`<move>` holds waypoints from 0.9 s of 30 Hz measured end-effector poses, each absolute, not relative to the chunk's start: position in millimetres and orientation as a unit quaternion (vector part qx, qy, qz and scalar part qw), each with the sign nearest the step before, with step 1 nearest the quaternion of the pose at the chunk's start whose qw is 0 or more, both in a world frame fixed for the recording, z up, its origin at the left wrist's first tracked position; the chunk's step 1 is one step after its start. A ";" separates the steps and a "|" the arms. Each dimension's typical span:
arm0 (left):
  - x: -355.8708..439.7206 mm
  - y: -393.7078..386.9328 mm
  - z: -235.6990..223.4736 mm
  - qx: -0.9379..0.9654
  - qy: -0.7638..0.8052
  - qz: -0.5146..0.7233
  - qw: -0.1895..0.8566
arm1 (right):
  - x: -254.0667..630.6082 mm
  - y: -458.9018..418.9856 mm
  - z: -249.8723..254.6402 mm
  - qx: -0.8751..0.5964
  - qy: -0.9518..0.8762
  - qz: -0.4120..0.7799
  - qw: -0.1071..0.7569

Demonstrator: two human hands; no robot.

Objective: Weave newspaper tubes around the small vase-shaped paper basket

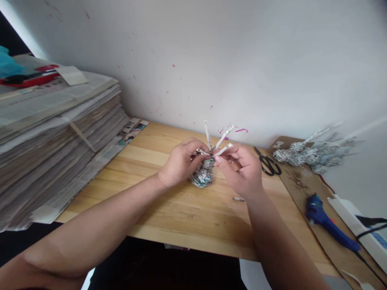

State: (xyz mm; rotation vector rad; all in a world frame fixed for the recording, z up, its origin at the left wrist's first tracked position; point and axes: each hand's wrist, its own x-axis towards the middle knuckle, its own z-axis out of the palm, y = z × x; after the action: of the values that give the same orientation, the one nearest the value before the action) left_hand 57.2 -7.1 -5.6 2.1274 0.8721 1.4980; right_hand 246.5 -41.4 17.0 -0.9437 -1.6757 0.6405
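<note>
A small woven piece of rolled newspaper strips [201,177] stands on the wooden table, rounded at the bottom and narrower at the top. Several white paper tubes [223,137] stick up and out from its top. My left hand [185,161] is closed at the upper left of the piece, thumb and fingers pinching at the base of the tubes. On the other side, my right hand [243,171] is closed around a paper tube [223,150] that slants up to the right. Fingers hide part of the woven neck.
Black scissors [268,161] lie right of my hands. Beyond them are more woven paper pieces [298,154] on cardboard [298,183], with a blue glue gun [329,225] and a white power strip [359,225]. A tall newspaper stack [60,133] fills the left. A wall [193,60] rises behind.
</note>
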 end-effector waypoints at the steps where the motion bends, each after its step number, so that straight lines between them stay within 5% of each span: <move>1: 57.5 -7.5 -5.4 0.760 0.310 0.537 0.196 | 245.9 -41.0 16.8 -0.393 -0.689 0.291 0.534; 17: 59.9 -7.9 -7.4 0.760 0.288 0.555 0.178 | 254.6 -41.2 21.7 -0.357 -0.823 0.078 0.436; 23: 60.9 -9.4 -10.1 0.756 0.284 0.569 0.154 | 253.6 -45.7 26.3 -0.367 -0.866 -0.046 0.337; 27: 61.4 -10.6 -10.9 0.753 0.299 0.565 0.154 | 249.3 -49.0 26.9 -0.411 -0.833 -0.076 0.362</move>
State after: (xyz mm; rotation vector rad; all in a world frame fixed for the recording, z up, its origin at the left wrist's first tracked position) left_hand 61.4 -10.6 -10.9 2.1592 0.8580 1.6196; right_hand 249.3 -49.0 26.9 -1.0597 -2.1462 -0.1947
